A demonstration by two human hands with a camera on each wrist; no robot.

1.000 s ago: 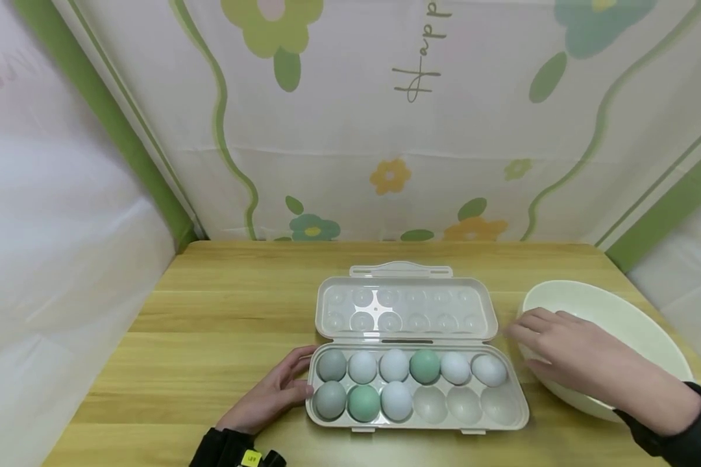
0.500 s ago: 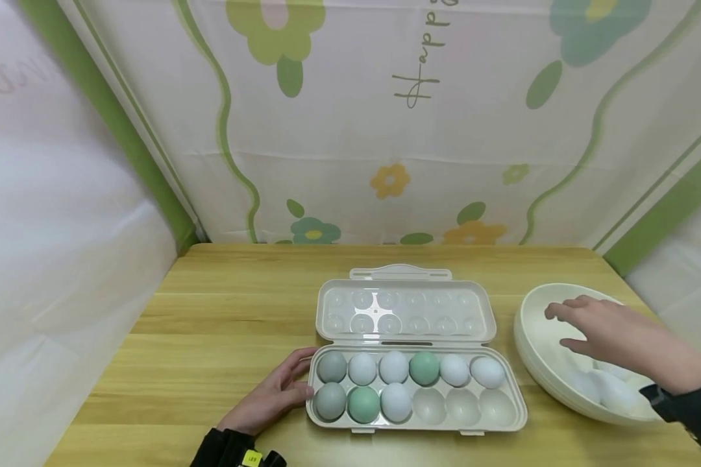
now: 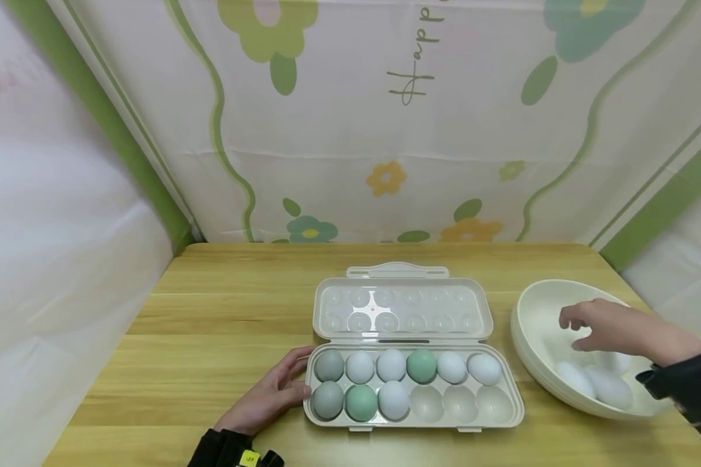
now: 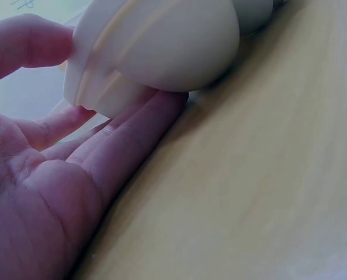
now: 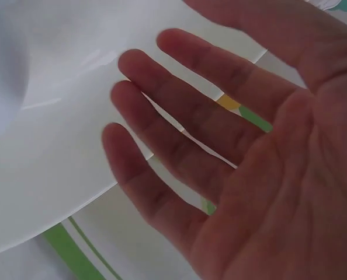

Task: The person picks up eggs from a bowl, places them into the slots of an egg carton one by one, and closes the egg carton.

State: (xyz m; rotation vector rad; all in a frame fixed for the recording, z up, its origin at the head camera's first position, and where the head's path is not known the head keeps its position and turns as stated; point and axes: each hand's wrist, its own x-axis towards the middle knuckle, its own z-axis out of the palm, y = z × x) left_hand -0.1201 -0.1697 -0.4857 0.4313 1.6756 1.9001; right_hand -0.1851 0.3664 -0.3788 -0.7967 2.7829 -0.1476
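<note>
An off-white plastic egg carton (image 3: 432, 423) lies with its lid (image 3: 403, 305) folded back. Its far row is full of grey, white and green eggs; the near row has a grey, a green (image 3: 361, 403) and a white egg on the left and three bare pockets on the right. My left hand (image 3: 269, 399) holds the carton's left end, thumb at the rim and fingers under the edge in the left wrist view. Over the cream bowl (image 3: 528, 353) hovers my right hand (image 3: 622, 331), its fingers spread and nothing in them. Below it, white eggs (image 3: 610, 388) sit in the bowl.
Both the carton and the bowl stand on a wooden table (image 3: 228, 305), the bowl to the right of the carton. A flower-printed cloth (image 3: 350, 130) hangs behind the table's far edge, and white cloth (image 3: 64, 259) hangs at the left side.
My right hand has moved right from beside the carton's right end to over the bowl, then dipped toward the eggs there. My left hand has stayed on the carton.
</note>
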